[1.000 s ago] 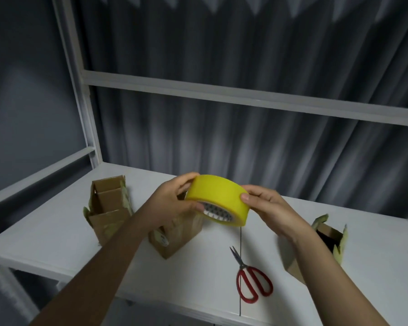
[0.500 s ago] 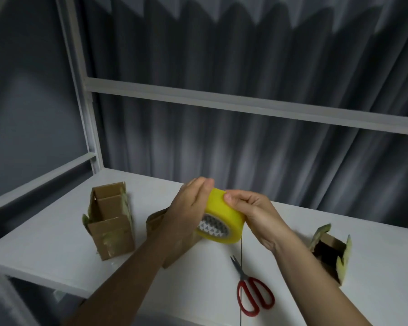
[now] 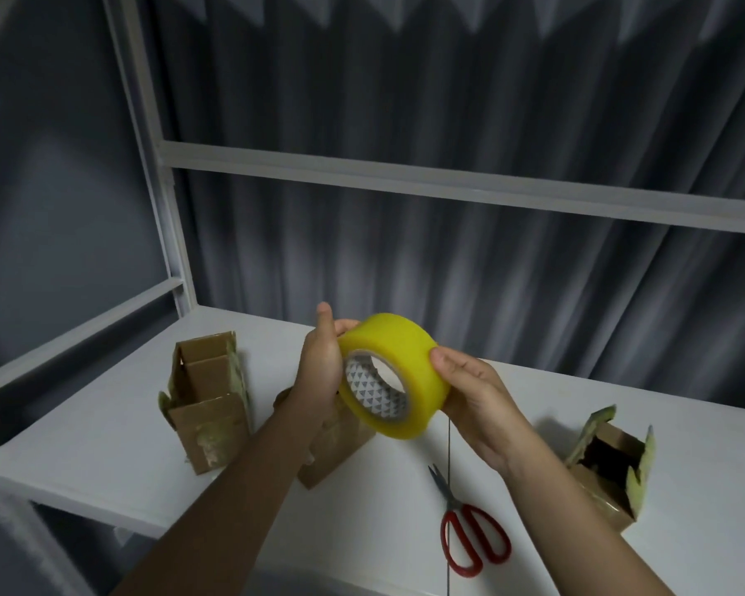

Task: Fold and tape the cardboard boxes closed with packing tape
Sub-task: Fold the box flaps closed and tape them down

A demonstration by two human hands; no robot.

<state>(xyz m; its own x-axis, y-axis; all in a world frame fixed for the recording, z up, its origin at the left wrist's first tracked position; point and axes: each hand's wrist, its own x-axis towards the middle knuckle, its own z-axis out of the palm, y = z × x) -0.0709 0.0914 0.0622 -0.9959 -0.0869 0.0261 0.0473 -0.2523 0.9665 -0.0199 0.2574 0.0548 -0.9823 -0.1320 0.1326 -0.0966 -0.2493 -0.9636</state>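
Tape roll: We hold the yellow roll of packing tape up in the air between both hands, above the white worktop and well clear of every box.

Roll's axis: The hollow core tips toward us and down to the left, so the patterned inner ring faces the camera and the broad yellow band runs from hand to hand.

Left hand: Our left hand cups the roll's left edge, palm against the side, thumb raised above the rim; the fingers curl behind the roll and hold it.

Right hand: Our right hand grips the opposite edge, thumb pressed on the yellow band, the fingers wrapped under and behind.

Key relation: The tape's outer surface lies directly under our right thumb, so we judge that hand the better placed to search out the loose end. We cannot see that end anywhere on the roll.

Boxes: Three small cardboard boxes stand on the worktop with flaps open. The left box stands upright, well apart from the hands. The middle box sits just below the roll, mostly hidden by our left forearm. The right box lies tilted, its opening dark, off to the right.

Scissors: The red-handled scissors lie on the worktop below the right wrist, blades pointing away from us.

Nearest box: The middle one lies closest to the roll, straight down from it.

Stage: We judge the taping not yet begun; no box is closed.
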